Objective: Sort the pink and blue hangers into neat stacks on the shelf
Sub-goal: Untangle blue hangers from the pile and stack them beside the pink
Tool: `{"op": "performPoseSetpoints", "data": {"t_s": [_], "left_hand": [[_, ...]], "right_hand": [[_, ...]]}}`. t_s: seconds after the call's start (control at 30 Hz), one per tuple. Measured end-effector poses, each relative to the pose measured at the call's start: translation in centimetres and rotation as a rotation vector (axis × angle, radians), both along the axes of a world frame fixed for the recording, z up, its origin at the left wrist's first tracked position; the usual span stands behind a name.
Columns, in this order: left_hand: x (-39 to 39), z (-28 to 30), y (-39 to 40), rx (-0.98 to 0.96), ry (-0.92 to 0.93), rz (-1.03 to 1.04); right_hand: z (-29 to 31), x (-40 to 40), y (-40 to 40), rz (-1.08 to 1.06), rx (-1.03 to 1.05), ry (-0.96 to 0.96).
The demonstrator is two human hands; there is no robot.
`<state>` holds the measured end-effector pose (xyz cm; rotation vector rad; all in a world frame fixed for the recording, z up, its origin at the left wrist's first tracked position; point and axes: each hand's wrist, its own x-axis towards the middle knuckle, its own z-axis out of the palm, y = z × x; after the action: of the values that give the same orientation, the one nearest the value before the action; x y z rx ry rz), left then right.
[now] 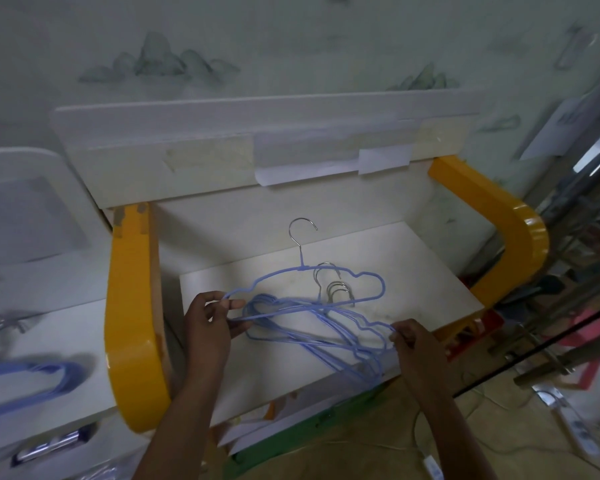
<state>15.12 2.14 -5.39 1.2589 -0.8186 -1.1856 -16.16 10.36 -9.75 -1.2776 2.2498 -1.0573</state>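
On the white shelf between the yellow side rails, a bunch of blue hangers lies splayed, hooks roughly together near the middle. Left hand pinches the left tip of the top hanger between thumb and fingers; that one sits higher than the rest, its hook pointing at the back wall. Right hand has fingers curled round the right ends of the lower bunch, right at the shelf's front edge.

Risks as I read it:
- wire frames are interlaced, so pulling one likely drags neighbours and fans the stack wider
- right ends overhang the front edge; a loose grip there could let them slide to the floor
- hooks can snag each other (three or four overlap, count unclear)

No pink hangers visible here. More blue ones on the surface at far left, blurred
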Motion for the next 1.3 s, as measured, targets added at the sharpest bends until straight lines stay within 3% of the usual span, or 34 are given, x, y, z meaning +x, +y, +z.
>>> {"op": "performPoseSetpoints", "data": {"t_s": [0.13, 0.27, 0.7, 0.97, 1.3], "left_hand": [[0.4, 0.4, 0.7, -0.014, 0.007, -0.025], [0.7, 0.8, 1.5, -0.013, 0.031, -0.048], [0.3, 3.2, 7.9, -0.096, -0.016, 0.005], [-0.5, 4.6, 16.6, -0.118, -0.029, 0.096], [5.1, 5.1, 25.6, -0.145, -0.040, 0.313]], "right_hand": [[1.1, 1.1, 1.3, -0.087, -0.102, -0.300], [1.7, 1.5, 3.0, -0.126, -0.178, -0.461], [4.7, -0.9, 9.1, 0.016, -0.229, -0.504], [6.3, -2.3, 14.9, 0.122, -0.236, -0.695], [5.9, 2.3, 17.5, 0.353, -0.154, -0.741]]}}
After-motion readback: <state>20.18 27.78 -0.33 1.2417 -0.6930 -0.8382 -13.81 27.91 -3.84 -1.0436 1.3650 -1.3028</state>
